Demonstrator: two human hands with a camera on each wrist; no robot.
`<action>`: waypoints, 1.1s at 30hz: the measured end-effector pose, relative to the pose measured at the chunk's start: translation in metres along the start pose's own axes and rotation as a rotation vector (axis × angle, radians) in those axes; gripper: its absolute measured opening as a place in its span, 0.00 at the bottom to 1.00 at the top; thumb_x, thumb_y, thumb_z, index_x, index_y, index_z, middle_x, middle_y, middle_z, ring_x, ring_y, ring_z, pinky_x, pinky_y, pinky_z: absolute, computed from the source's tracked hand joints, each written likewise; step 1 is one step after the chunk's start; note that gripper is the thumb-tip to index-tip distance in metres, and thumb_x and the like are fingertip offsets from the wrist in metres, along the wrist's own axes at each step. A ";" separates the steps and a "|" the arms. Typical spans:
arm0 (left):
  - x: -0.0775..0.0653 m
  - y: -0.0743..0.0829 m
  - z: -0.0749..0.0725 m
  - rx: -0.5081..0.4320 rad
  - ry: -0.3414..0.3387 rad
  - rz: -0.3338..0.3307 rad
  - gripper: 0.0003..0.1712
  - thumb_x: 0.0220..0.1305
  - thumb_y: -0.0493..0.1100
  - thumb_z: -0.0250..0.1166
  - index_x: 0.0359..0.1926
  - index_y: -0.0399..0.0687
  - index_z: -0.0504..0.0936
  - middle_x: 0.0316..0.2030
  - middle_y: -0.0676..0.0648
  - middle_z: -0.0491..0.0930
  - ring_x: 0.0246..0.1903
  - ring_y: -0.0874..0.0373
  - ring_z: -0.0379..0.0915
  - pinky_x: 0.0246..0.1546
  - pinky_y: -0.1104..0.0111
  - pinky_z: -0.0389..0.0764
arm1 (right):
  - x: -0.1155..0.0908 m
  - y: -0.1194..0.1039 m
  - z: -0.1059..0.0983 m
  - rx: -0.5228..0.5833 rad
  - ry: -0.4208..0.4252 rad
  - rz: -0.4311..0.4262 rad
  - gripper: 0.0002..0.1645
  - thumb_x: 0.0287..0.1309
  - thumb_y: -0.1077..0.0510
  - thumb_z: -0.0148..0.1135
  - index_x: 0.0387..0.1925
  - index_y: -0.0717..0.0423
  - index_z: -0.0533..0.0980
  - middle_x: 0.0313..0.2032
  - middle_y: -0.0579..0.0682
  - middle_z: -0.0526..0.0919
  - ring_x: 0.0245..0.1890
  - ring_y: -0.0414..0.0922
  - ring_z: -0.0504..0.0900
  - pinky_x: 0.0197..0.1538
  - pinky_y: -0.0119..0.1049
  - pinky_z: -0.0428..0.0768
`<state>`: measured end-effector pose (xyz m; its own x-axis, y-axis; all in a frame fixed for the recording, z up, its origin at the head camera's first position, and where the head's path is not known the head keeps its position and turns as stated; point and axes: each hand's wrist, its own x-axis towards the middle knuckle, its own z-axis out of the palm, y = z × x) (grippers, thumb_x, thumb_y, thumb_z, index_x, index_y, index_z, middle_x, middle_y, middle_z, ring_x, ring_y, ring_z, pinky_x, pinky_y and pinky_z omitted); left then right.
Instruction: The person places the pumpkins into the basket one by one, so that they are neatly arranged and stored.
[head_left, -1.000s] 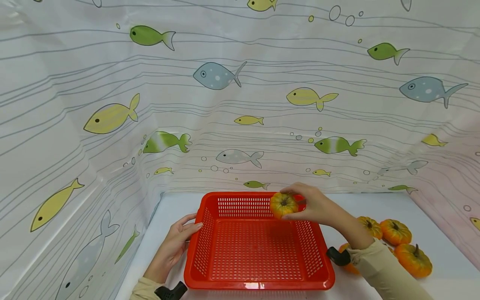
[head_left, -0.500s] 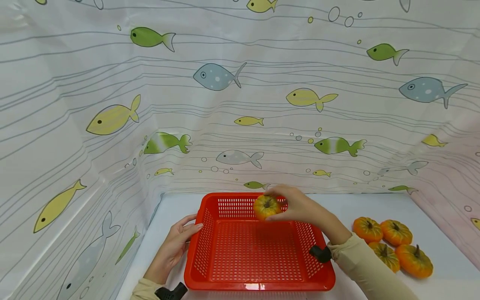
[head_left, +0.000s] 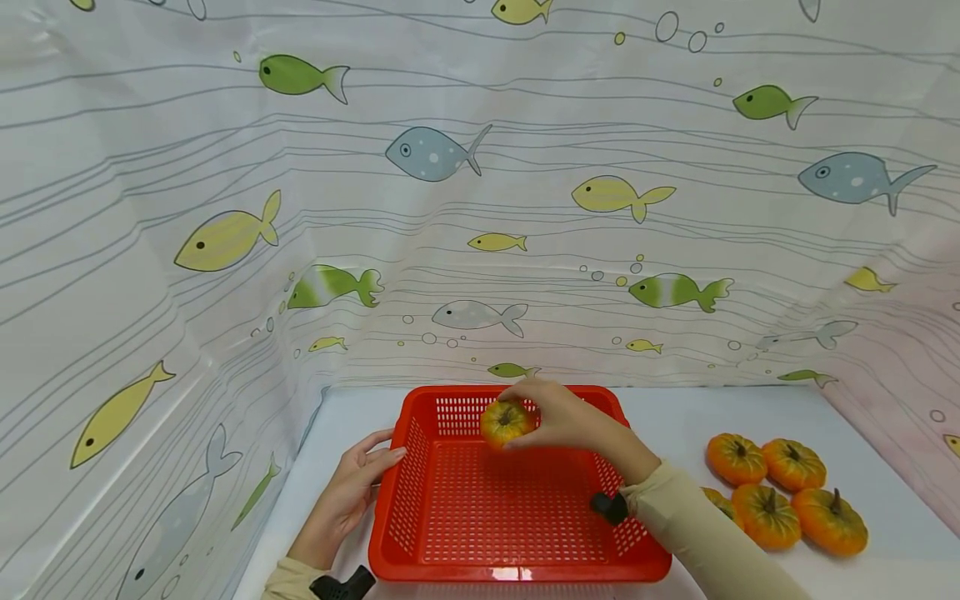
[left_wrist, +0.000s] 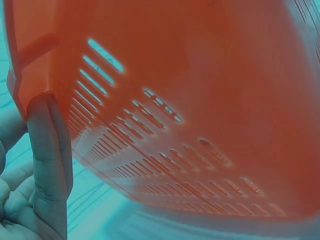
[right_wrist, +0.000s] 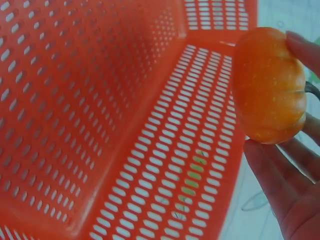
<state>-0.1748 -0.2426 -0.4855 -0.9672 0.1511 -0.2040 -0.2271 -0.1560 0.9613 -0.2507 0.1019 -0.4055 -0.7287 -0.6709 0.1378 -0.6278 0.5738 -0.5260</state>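
My right hand holds a small orange-and-yellow pumpkin over the far part of a red plastic basket, between thumb and fingers. In the right wrist view the pumpkin has its dark stem turned toward the palm, with the perforated basket wall behind it. At the basket's left rim, my left hand grips the edge. The left wrist view shows its fingers against the outer side of the slotted wall; the thumb's contact is partly hidden there.
Several more pumpkins lie grouped on the white table right of the basket, one partly hidden by the right sleeve. A fish-patterned sheet rises behind and at both sides.
My right hand has carried the pumpkin leftward over the basket. The pumpkins on the right have come more into view from behind the arm. The left hand has stayed at the rim.
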 end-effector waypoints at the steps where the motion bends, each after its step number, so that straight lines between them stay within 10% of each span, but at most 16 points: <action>1: 0.000 0.000 0.000 0.001 0.000 0.000 0.38 0.75 0.42 0.63 0.77 0.38 0.56 0.48 0.50 0.89 0.42 0.58 0.90 0.46 0.63 0.90 | 0.002 0.000 0.003 -0.005 -0.004 0.002 0.37 0.49 0.42 0.81 0.59 0.47 0.79 0.55 0.44 0.83 0.54 0.42 0.78 0.52 0.34 0.84; 33: 0.003 0.000 -0.001 -0.001 -0.021 0.018 0.38 0.74 0.41 0.62 0.76 0.35 0.56 0.46 0.51 0.89 0.41 0.59 0.90 0.44 0.65 0.90 | 0.046 -0.004 0.061 -0.055 -0.150 0.034 0.36 0.52 0.43 0.80 0.61 0.49 0.79 0.58 0.46 0.82 0.55 0.43 0.79 0.62 0.41 0.83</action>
<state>-0.1780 -0.2433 -0.4868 -0.9685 0.1688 -0.1831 -0.2102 -0.1599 0.9645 -0.2651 0.0406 -0.4482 -0.7032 -0.7110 -0.0082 -0.6207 0.6194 -0.4807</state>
